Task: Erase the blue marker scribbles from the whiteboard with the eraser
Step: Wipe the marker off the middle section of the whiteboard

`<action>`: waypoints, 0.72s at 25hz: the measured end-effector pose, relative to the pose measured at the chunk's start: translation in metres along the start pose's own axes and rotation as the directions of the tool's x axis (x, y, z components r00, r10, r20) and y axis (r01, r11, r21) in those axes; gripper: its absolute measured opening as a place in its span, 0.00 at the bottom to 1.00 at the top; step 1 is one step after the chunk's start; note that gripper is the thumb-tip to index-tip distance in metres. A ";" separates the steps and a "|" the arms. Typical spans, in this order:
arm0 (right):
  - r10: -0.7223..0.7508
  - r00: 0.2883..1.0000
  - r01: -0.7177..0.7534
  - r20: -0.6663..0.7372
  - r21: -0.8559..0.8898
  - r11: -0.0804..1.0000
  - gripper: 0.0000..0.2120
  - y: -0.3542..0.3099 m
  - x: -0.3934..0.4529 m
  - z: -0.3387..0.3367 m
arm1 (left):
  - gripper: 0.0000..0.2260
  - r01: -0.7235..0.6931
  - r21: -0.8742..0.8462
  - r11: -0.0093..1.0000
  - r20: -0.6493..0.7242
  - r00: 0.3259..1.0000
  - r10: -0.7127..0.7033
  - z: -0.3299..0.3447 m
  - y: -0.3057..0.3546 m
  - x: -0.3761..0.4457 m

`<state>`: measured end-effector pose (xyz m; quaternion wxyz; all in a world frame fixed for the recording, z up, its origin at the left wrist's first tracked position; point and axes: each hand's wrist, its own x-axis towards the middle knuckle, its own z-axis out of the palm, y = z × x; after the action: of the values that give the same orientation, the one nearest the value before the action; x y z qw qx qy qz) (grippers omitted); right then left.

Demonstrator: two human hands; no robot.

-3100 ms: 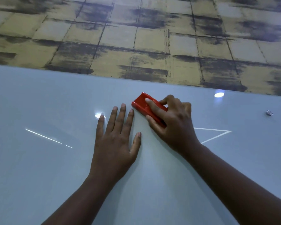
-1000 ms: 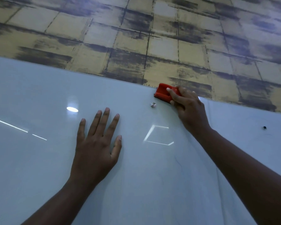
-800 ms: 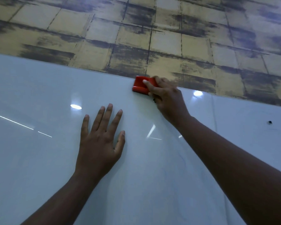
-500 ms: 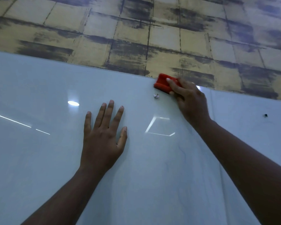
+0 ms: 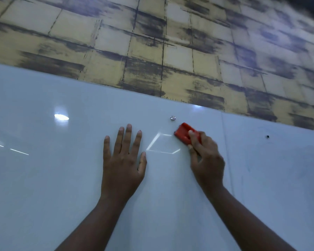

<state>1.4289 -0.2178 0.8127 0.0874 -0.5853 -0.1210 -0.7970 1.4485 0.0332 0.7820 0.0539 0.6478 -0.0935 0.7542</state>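
Wiping step. Right hand [image 5: 206, 156], fingers curled round red eraser [image 5: 184, 133], at centre-right of whiteboard [image 5: 62, 187]; left hand [image 5: 122, 160] flat, fingers spread. Next: sweep toward faint blue traces [image 5: 247, 167] at right.

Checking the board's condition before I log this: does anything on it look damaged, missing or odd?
One thing: a small dark hole on the whiteboard, right of the red eraser, has no cap, while a silver stud sits near the eraser. Faint bluish streaks show lower right.
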 end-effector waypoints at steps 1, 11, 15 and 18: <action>-0.049 0.999 0.048 0.017 0.011 0.999 0.23 -0.016 -0.012 -0.001 | 0.30 -0.001 -0.002 1.000 0.002 1.000 0.001 0.000 0.000 -0.002; -0.391 0.913 0.386 0.118 0.060 0.920 0.22 -0.007 -0.028 -0.016 | 0.30 -0.025 -0.031 0.999 0.000 1.000 0.025 -0.006 -0.004 -0.025; -0.186 0.978 0.187 0.097 -0.008 0.982 0.24 0.060 -0.017 -0.028 | 0.29 -0.009 -0.026 1.000 -0.010 1.000 0.009 -0.009 -0.002 -0.032; -0.013 0.998 0.014 0.061 -0.017 1.000 0.24 0.087 -0.028 -0.037 | 0.29 0.006 -0.022 1.000 -0.004 1.000 -0.006 -0.011 0.000 -0.041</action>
<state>1.4278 -0.3118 0.7831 0.0732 -0.6090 -0.1209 -0.7805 1.4441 0.0372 0.7400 0.0635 0.6459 -0.0998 0.7542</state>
